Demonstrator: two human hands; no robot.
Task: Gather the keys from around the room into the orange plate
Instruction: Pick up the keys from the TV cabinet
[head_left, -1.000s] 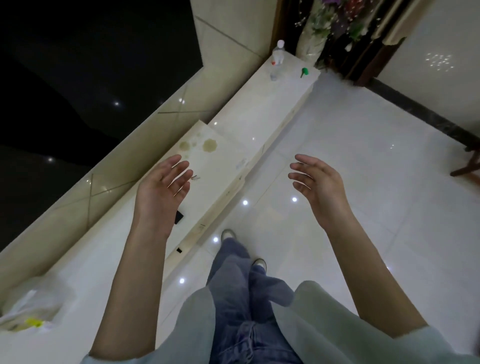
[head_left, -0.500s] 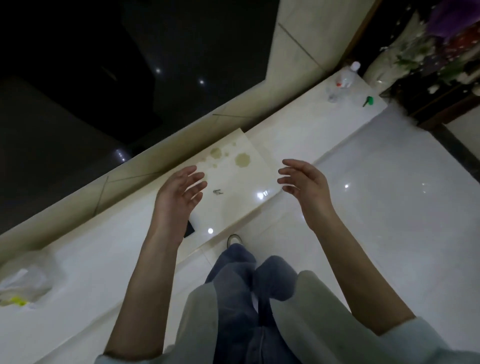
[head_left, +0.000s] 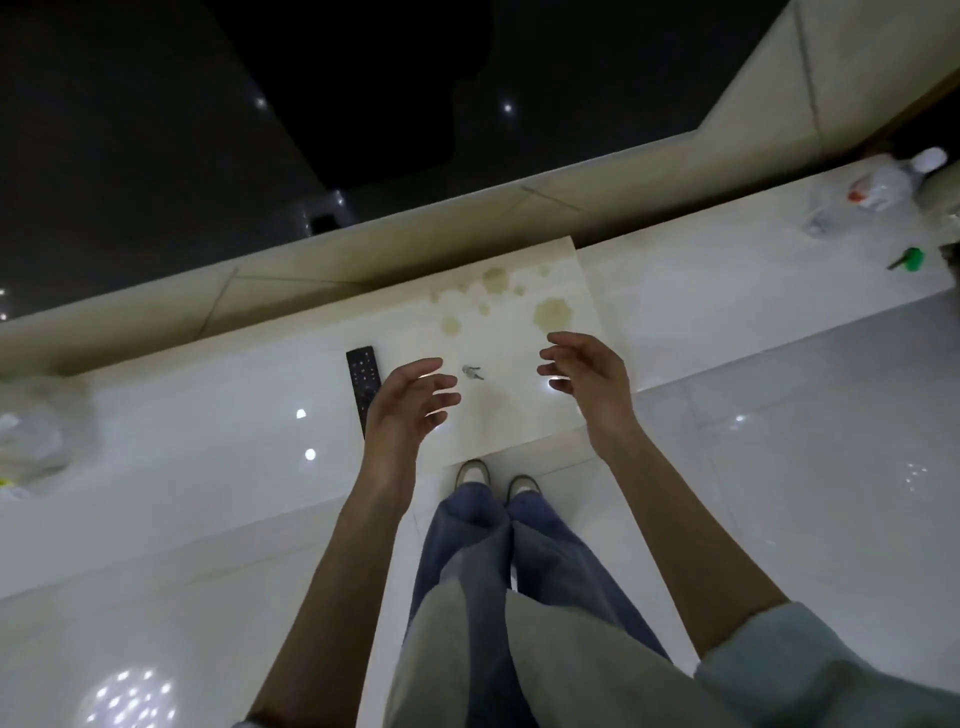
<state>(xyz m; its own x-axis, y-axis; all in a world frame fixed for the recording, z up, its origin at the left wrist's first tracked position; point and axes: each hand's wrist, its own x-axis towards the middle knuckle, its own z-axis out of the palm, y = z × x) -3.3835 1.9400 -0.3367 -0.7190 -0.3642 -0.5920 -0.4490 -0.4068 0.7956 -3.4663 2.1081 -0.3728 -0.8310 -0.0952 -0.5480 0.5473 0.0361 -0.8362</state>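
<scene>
A small set of silver keys (head_left: 472, 372) lies on a cream, stained slab (head_left: 519, 332) of the low white TV stand (head_left: 208, 441). My left hand (head_left: 410, 405) hovers just left of the keys with fingers spread and relaxed, holding nothing. To the right of the keys my right hand (head_left: 587, 376) is raised, fingers loosely bent and empty. Neither hand touches the keys. No orange plate is in view.
A black remote (head_left: 363, 387) lies on the stand beside my left hand. A plastic bag (head_left: 31, 447) sits at the far left. A clear water bottle (head_left: 862, 195) and a small green object (head_left: 909, 258) are at the far right. Glossy white floor lies below.
The view has swung to face the stand squarely. Both hands have come closer to the keys, which now lie between them. The remote has come out from behind my left hand.
</scene>
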